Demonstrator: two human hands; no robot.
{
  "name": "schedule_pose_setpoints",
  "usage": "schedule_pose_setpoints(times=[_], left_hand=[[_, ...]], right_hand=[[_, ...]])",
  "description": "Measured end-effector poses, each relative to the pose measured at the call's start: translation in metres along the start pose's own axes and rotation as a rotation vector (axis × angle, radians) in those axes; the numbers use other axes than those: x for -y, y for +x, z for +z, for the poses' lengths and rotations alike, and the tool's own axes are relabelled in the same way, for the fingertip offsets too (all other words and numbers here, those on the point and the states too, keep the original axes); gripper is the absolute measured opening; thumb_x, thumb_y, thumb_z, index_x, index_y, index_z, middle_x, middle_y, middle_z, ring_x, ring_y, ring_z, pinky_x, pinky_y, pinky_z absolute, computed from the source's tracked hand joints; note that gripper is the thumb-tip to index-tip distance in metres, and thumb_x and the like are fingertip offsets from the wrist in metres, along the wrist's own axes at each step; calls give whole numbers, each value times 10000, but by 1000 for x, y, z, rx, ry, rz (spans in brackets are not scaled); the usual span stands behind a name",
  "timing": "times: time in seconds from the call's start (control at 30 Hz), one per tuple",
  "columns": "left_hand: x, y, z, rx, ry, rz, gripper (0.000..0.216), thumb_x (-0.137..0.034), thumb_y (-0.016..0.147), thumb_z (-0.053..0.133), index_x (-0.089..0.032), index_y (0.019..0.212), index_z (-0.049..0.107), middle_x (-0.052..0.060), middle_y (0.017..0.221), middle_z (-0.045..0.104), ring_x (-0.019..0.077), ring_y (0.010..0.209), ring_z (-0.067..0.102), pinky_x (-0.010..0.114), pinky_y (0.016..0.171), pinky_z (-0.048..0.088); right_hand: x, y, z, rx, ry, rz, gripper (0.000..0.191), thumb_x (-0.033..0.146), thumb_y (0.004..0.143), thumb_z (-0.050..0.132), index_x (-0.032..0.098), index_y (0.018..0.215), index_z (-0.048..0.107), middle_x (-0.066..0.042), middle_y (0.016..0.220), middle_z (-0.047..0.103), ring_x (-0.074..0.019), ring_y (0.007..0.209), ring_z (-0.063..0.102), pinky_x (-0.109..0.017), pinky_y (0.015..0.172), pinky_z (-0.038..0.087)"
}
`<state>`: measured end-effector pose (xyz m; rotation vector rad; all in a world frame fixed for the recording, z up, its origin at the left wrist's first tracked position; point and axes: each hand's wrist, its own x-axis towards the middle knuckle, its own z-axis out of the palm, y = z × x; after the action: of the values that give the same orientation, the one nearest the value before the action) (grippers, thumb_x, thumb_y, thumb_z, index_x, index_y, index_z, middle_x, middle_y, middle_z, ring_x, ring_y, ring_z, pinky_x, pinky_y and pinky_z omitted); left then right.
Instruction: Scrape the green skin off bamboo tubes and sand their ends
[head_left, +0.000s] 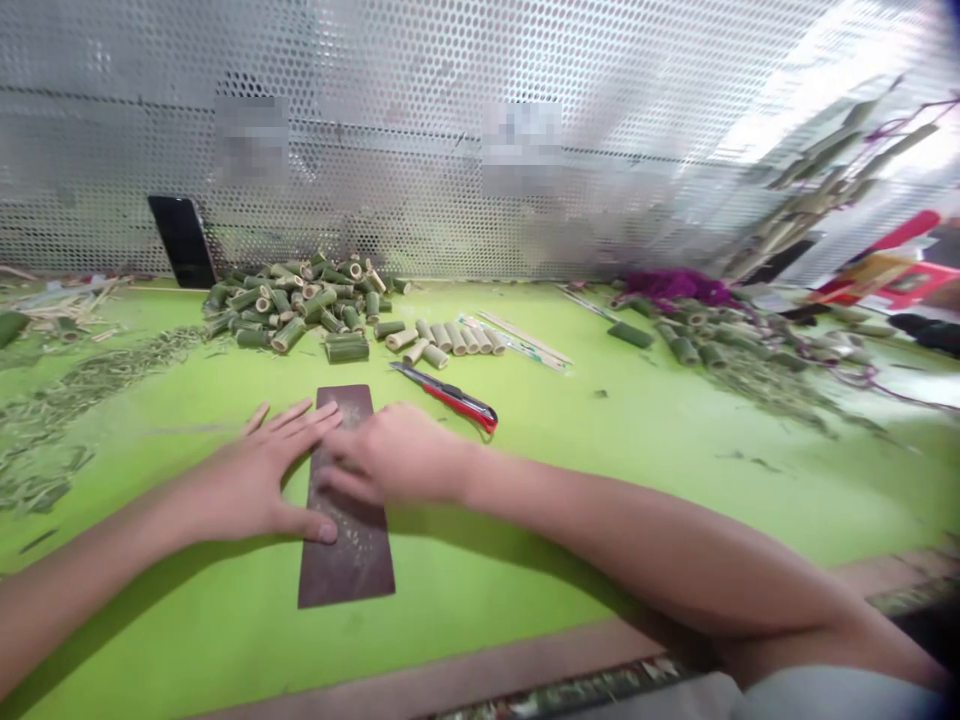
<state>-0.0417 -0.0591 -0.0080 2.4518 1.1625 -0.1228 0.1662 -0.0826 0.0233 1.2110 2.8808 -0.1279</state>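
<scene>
A dark brown strip of sandpaper (352, 560) lies lengthwise on the green table top (570, 470). My left hand (259, 480) rests flat on the strip's left edge, fingers spread and thumb on the paper. My right hand (394, 455) lies over the strip's middle with its fingers curled downward; what is under them is hidden. A red and black utility knife (450, 396) lies just beyond my right hand.
A heap of short green bamboo tube pieces (292, 300) sits at the back, with a short row of paler pieces (450, 340) beside it. A black phone (182, 240) leans on the perforated metal wall. Shavings (67, 400) cover the left; purple string and stalks (697, 300) lie right.
</scene>
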Motion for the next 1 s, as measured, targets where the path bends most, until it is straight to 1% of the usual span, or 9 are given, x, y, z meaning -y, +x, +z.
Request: schedule_pose_setpoints(times=[0.1, 0.23, 0.37, 0.5, 0.63, 0.73, 0.83, 0.9, 1.0], left_hand=[[2, -1, 2, 8, -10, -21, 1226, -839, 715, 699, -279, 1667, 167, 92, 1708, 78, 421, 1579, 73, 688, 1260, 62], [7, -2, 7, -55, -9, 34, 1170, -787, 729, 731, -341, 1658, 178, 59, 1711, 129, 405, 1579, 132, 654, 1274, 42], [11, -1, 10, -66, -13, 13, 1197, -820, 690, 741, -362, 1653, 199, 41, 1713, 122, 427, 1574, 120, 654, 1278, 80], [6, -2, 7, -28, -2, -3, 1224, -861, 705, 691, -336, 1663, 142, 51, 1716, 103, 414, 1583, 103, 664, 1274, 36], [-2, -3, 3, -16, -23, -48, 1230, -885, 698, 670, -320, 1664, 160, 59, 1714, 93, 421, 1582, 89, 682, 1266, 60], [-6, -4, 1, 18, -27, -18, 1265, -905, 671, 669, -323, 1663, 143, 41, 1717, 96, 407, 1588, 45, 673, 1270, 41], [-5, -4, 1, 27, -25, -8, 1305, -917, 648, 673, -309, 1665, 126, 47, 1718, 61, 421, 1583, 6, 680, 1268, 41], [-4, -3, 2, 22, -23, -9, 1301, -913, 651, 674, -303, 1666, 134, 56, 1716, 63, 428, 1581, 11, 685, 1266, 36], [-3, -4, 2, 23, -20, -1, 1299, -900, 651, 689, -296, 1666, 150, 64, 1713, 77, 429, 1582, 32, 687, 1266, 27]], right_hand=[[2, -1, 0, -16, -43, 132, 312, 358, 1069, 438, 152, 1002, 662, -45, 701, 703, -171, 532, 583, -279, 512, 335], [-1, -4, -2, 7, 105, -105, 218, 367, 1009, 568, 188, 983, 689, -16, 771, 733, -165, 627, 623, -271, 556, 365], [-10, -5, -4, -10, 212, 47, 160, 300, 986, 613, 177, 1038, 701, -22, 828, 743, -144, 642, 603, -258, 576, 376], [-11, -6, -3, 13, 171, -12, 210, 318, 987, 544, 194, 881, 677, -1, 700, 684, -137, 568, 548, -261, 537, 325], [-6, -3, -3, 41, 78, 195, 309, 308, 1005, 491, 183, 765, 640, 1, 587, 620, -125, 462, 494, -270, 500, 309], [-3, -1, -5, 30, 1, 90, 303, 284, 1017, 472, 181, 801, 659, -15, 623, 652, -143, 488, 542, -286, 521, 321], [-5, 0, -8, 24, -82, 180, 283, 278, 1010, 487, 172, 826, 675, -38, 649, 677, -169, 536, 591, -290, 534, 333], [-7, 0, -9, -4, -54, 229, 211, 302, 984, 548, 170, 883, 678, -43, 699, 704, -178, 579, 617, -285, 540, 348], [-9, -1, -6, -39, 81, 123, 131, 309, 939, 647, 181, 965, 660, -34, 826, 738, -174, 679, 656, -264, 557, 371]])
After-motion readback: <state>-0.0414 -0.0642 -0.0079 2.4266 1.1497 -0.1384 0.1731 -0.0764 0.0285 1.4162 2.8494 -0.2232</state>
